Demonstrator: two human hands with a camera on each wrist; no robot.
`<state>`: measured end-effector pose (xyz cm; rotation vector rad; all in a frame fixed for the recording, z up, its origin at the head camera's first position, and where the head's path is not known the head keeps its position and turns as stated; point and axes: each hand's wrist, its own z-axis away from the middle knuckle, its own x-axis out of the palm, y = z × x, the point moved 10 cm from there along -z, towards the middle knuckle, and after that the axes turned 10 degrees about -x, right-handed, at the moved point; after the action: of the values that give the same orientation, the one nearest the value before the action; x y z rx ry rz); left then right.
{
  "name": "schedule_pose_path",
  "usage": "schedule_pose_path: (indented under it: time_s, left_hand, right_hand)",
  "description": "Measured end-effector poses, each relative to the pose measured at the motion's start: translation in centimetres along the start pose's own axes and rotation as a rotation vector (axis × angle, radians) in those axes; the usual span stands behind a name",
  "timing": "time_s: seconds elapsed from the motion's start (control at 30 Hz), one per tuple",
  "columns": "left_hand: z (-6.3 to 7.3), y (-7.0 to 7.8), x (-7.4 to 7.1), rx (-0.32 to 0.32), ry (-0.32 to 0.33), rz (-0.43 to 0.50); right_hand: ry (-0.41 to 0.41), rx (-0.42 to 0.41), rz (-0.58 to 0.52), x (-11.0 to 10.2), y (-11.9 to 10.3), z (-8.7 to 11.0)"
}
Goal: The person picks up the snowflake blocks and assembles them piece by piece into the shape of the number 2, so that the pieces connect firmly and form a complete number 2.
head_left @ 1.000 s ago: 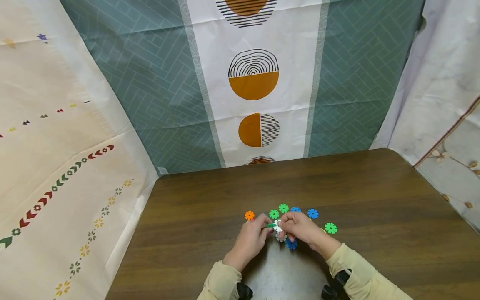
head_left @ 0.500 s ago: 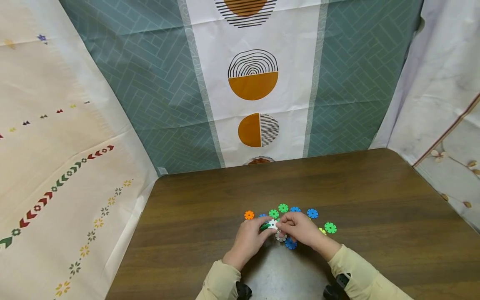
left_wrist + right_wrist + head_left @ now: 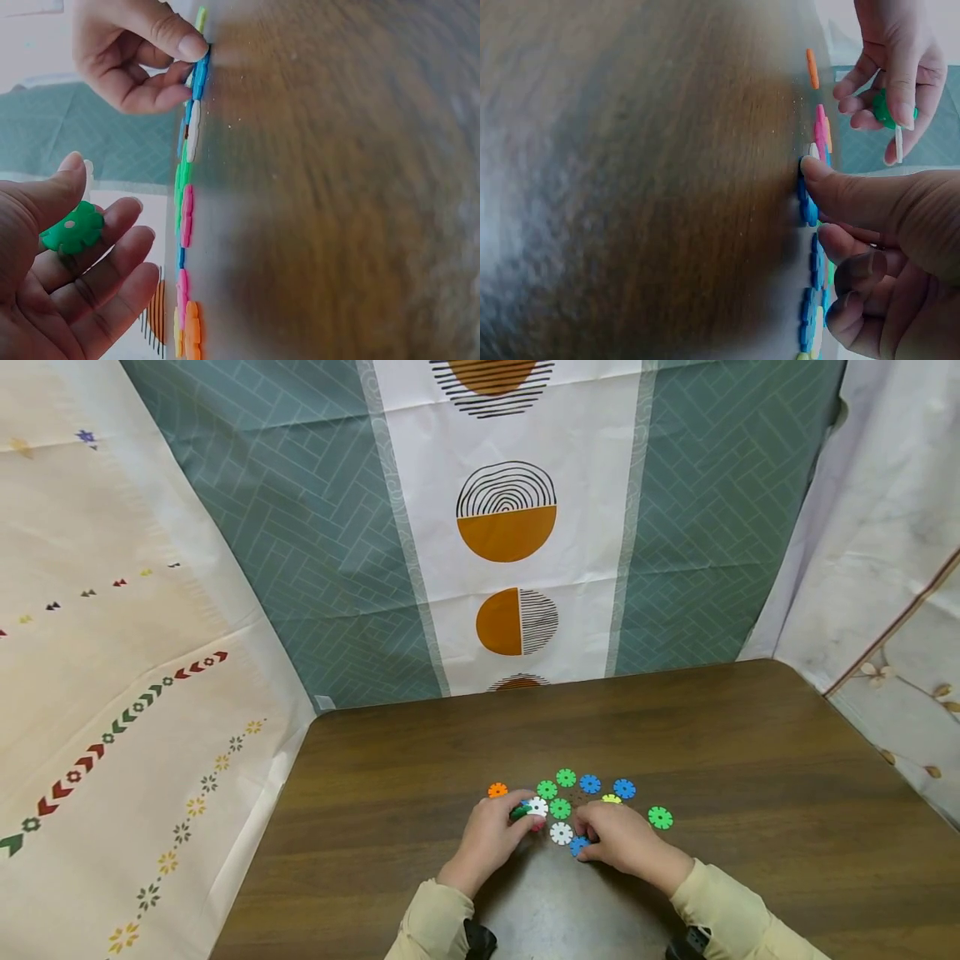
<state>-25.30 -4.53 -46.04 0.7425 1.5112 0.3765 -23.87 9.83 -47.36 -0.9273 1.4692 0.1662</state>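
My left hand (image 3: 486, 833) pinches a green notched disc (image 3: 79, 232) between thumb and fingers, raised off the table. A white notched disc (image 3: 537, 807) is slotted into it crosswise and appears edge-on in the right wrist view. My right hand (image 3: 626, 837) is down at the tabletop, with thumb and fingertips at opposite edges of a blue notched disc (image 3: 577, 846). Between the hands lie another white disc (image 3: 561, 834) and a green disc (image 3: 559, 808). Part of a pink disc (image 3: 538, 827) shows beneath the left hand.
Beyond the hands, several discs lie flat on the brown wooden table (image 3: 390, 777), among them an orange disc (image 3: 498, 790), a blue disc (image 3: 624, 788) and a yellow disc (image 3: 611, 798). A green disc (image 3: 660, 817) lies right of the right hand. Hanging cloths (image 3: 360, 568) surround the table.
My right hand has let go of the white disc and moved down to the blue disc on the table. My left hand has shifted slightly left with the joined green and white discs.
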Motion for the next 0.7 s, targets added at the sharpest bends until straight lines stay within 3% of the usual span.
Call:
schedule_pose_path:
  time_s: [0.13,0.33,0.7]
  left_hand:
    - [0.1,-0.2,0.0,-0.006,-0.002,0.006]
    - [0.1,-0.4,0.1,-0.01,0.0,0.007]
    - [0.2,-0.2,0.3,0.017,-0.006,0.027]
  right_hand:
    - [0.008,-0.002,-0.012,0.1,0.0,0.1]
    - [0.021,0.004,-0.126,-0.1,0.5,0.0]
    - [0.162,0.027,-0.332,-1.2,1.2,-0.6]
